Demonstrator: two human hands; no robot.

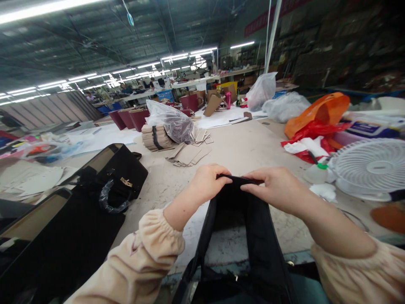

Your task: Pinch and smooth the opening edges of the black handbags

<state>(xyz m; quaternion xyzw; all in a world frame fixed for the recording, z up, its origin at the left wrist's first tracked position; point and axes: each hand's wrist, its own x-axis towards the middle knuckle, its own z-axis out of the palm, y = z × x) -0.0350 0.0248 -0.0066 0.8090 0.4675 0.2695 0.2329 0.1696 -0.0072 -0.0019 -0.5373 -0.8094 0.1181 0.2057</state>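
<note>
A black fabric bag piece (pixel 253 240) stretches from my lap up onto the worktable (pixel 247 147). My left hand (pixel 207 183) and my right hand (pixel 275 185) both pinch its far top edge, fingers closed on the fabric, thumbs close together. Cream sleeves cover both my forearms.
Black handbags (pixel 123 177) with a gold clasp lie at the left. Stacks of cardboard pieces (pixel 188 154) and a plastic bag (pixel 174 122) sit further back. A white fan (pixel 370 169), a small bottle (pixel 316 172) and orange and red plastic bags (pixel 316 118) crowd the right side.
</note>
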